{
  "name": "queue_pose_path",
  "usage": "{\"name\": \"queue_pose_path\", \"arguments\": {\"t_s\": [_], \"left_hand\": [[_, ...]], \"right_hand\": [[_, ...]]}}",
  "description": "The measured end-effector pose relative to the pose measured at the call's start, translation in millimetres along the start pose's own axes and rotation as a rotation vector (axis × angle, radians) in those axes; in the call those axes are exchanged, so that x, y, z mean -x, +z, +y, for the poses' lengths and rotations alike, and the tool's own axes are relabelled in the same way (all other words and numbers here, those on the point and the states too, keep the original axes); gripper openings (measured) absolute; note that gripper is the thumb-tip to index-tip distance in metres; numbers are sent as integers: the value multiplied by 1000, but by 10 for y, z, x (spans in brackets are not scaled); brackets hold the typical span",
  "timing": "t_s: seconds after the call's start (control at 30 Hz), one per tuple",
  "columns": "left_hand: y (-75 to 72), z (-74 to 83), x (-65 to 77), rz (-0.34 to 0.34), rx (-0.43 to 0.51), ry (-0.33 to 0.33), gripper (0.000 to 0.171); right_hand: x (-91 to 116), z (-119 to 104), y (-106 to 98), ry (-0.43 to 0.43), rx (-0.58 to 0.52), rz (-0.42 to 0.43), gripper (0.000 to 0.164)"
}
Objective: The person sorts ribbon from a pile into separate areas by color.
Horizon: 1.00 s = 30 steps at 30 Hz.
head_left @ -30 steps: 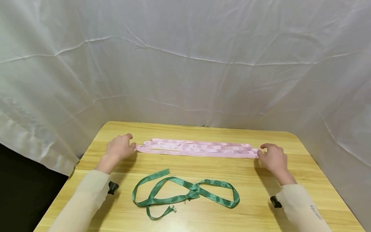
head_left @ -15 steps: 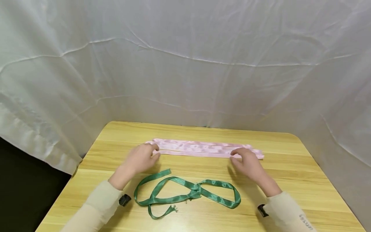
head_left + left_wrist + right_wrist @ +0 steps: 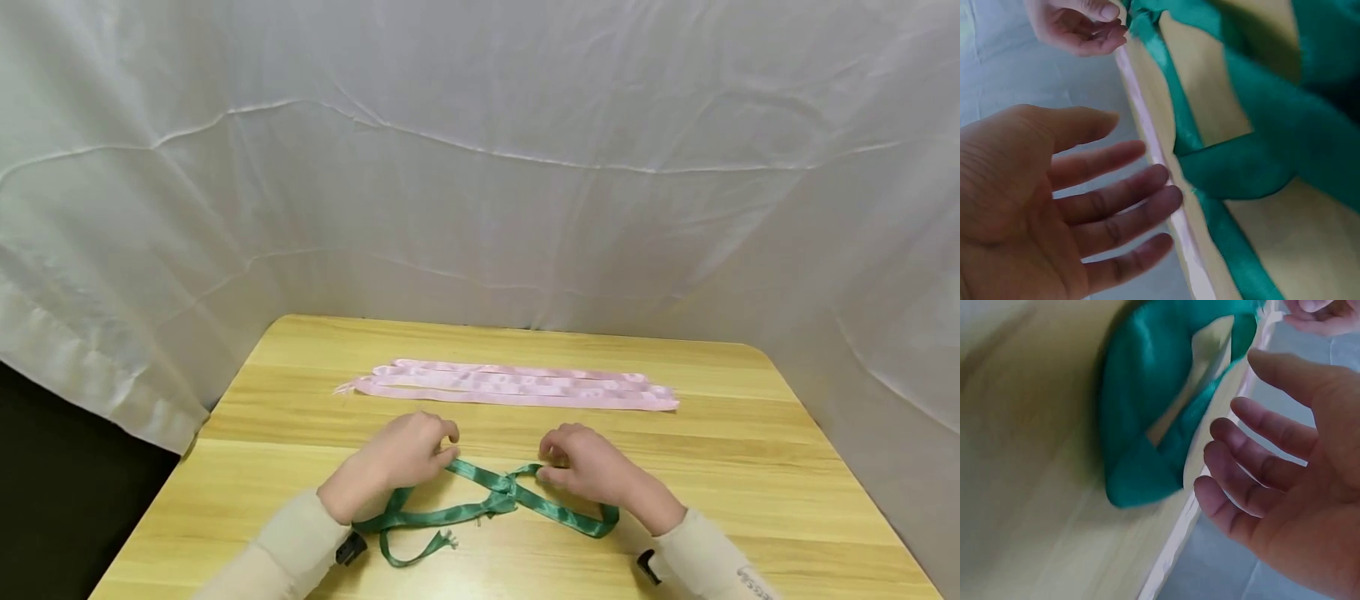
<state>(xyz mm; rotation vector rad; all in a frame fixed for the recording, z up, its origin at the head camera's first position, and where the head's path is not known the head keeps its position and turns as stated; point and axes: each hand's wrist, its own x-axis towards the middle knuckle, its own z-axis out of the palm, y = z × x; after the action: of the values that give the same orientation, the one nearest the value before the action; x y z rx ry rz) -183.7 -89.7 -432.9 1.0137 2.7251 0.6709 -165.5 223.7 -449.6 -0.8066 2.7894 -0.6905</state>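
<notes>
A green satin ribbon (image 3: 566,518) lies on the wooden table in loose loops, crossing in a bunched knot near its middle, with one frayed tail toward the front. My left hand (image 3: 405,454) is over its left loop and hides part of it. Over the right loop is my right hand (image 3: 588,468), fingertips close to the ribbon's upper edge. In the left wrist view the left hand (image 3: 1085,200) has loosely spread fingers with nothing between them. The right hand (image 3: 1291,456) appears relaxed and holds nothing in the right wrist view.
Behind the hands a pink satin ribbon (image 3: 517,387) lies in several long parallel strips, its frayed end at the left. The wooden table (image 3: 750,433) has rounded back corners. A pale grey cloth (image 3: 480,208) hangs around the back and sides.
Both hands have left the ends of the pink ribbon and moved inward and toward the front, over the green ribbon. The pink strips stay laid out almost as before.
</notes>
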Motion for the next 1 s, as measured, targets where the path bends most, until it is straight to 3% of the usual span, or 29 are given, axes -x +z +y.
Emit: {"name": "queue_pose_path", "arguments": {"t_s": [0.13,0.3,0.37,0.53,0.7,0.9,1.0], "left_hand": [[96,10,34,-73,6,-27,12],[176,46,78,-105,-16,-4,18],[194,62,88,-105,-26,21,23],[219,105,89,-97,-2,62,44],[232,183,38,-38,6,104,36],[248,298,-21,55,-23,181,48],[251,333,-41,90,-23,200,45]], "right_hand": [[-2,-28,70,28,-47,-82,23],[-21,-42,148,5,-36,-66,9],[-29,-51,168,-21,-28,-54,4],[-34,-124,191,-56,-69,-57,14],[-46,-253,181,-77,-124,-23,18],[-79,-392,151,-115,-134,46,19],[-99,-437,133,-125,-142,74,20]]}}
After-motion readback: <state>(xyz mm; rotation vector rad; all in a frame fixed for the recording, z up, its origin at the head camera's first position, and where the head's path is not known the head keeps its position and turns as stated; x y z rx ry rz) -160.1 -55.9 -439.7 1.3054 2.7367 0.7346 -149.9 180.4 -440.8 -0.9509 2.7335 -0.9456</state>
